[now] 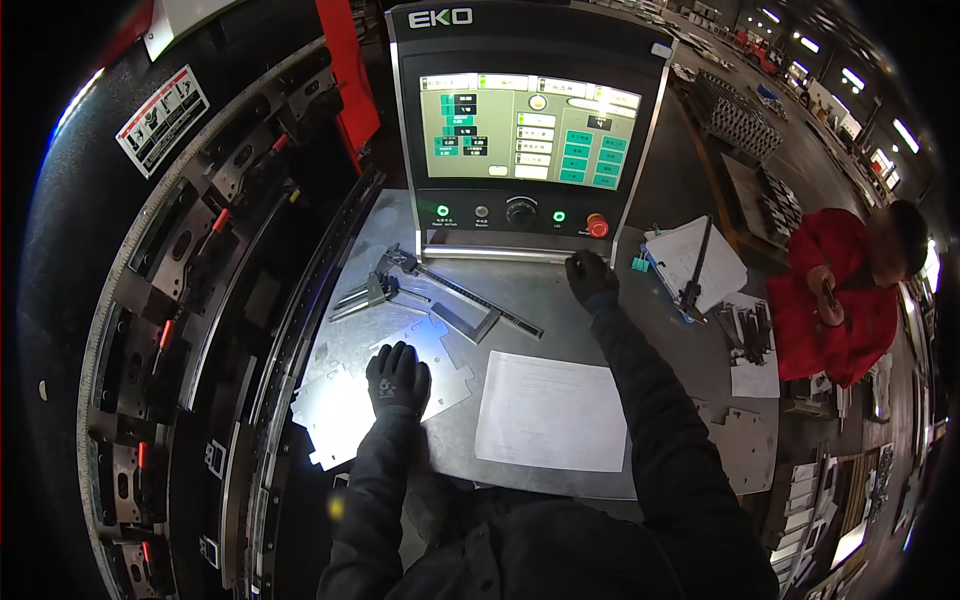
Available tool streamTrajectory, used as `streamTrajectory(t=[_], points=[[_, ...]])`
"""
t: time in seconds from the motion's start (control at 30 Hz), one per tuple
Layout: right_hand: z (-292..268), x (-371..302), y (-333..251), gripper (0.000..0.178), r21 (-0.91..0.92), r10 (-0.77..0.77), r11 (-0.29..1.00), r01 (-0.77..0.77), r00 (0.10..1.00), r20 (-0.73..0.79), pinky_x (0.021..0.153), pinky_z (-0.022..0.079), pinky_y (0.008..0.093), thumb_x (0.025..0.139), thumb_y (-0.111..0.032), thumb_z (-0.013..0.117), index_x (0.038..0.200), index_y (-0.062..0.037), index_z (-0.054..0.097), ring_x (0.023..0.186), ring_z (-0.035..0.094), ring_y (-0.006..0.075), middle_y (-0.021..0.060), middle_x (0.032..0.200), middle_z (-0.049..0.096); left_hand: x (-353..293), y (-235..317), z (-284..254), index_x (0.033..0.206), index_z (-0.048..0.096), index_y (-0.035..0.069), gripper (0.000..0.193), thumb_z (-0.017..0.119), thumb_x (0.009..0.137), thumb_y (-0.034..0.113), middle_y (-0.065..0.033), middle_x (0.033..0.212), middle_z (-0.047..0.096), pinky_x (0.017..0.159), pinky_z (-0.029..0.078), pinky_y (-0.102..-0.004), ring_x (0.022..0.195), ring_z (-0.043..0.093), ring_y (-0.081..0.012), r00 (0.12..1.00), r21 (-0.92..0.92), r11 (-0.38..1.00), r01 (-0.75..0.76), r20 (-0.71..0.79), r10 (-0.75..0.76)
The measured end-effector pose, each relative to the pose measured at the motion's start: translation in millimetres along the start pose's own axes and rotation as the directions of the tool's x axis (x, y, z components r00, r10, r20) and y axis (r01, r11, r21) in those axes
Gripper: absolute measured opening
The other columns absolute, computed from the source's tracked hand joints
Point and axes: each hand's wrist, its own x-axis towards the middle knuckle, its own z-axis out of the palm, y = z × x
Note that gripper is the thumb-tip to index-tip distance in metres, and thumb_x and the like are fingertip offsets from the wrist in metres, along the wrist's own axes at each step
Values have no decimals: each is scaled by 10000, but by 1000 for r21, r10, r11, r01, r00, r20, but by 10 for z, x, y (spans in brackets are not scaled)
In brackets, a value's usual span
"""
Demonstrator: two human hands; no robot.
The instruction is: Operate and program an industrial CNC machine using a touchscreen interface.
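the gloved left hand (398,377) lies flat, fingers spread, on a shiny notched metal sheet (340,400). beside it lies white paper (551,411). the right hand (590,276) rests open by the control box (527,130), holding nothing.

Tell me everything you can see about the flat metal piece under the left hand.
The flat metal piece is a thin sheet part, bare grey and glaring under the light, with notched, stepped edges. It lies flat on the metal table, near its left edge beside the machine. The gloved left hand rests palm down on it. A white paper sheet lies to its right, apart.
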Motion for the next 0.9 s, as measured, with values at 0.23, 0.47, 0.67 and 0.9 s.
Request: streamTrajectory(t=[0.23, 0.47, 0.67, 0.9], points=[[154, -316, 23, 200, -213, 87, 976, -51, 983, 161, 593, 433, 435, 816, -306, 519, 827, -107, 537, 700, 567, 341, 100, 782, 601, -5, 3, -12, 929, 551, 70, 247, 572, 711, 186, -93, 978, 592, 813, 397, -404, 928, 530, -313, 1000, -15, 1000, 17, 11, -16], [245, -370, 191, 176, -266, 32, 964, -12, 997, 69, 559, 436, 450, 811, -296, 527, 822, -120, 529, 670, 568, 349, 99, 770, 588, -56, -6, 36, 1027, 586, 105, 320, 584, 730, 225, -71, 1098, 602, 917, 372, -427, 1072, 514, -329, 990, -36, 994, 102, 101, -98], [199, -358, 82, 177, -267, 65, 963, -39, 994, 90, 569, 435, 451, 813, -299, 519, 830, -123, 530, 681, 564, 351, 99, 784, 590, -37, -13, -1, 1009, 581, 94, 311, 585, 722, 215, -79, 1078, 602, 891, 379, -421, 1038, 518, -325, 990, -26, 994, 102, 100, -99], [199, -357, 132, 203, -272, 86, 961, -54, 990, 110, 592, 424, 451, 828, -312, 489, 840, -114, 531, 710, 553, 353, 111, 791, 588, 9, 23, -25, 922, 560, 61, 250, 574, 700, 174, -97, 983, 601, 797, 406, -398, 909, 537, -305, 999, -17, 1000, 8, -34, -9]])
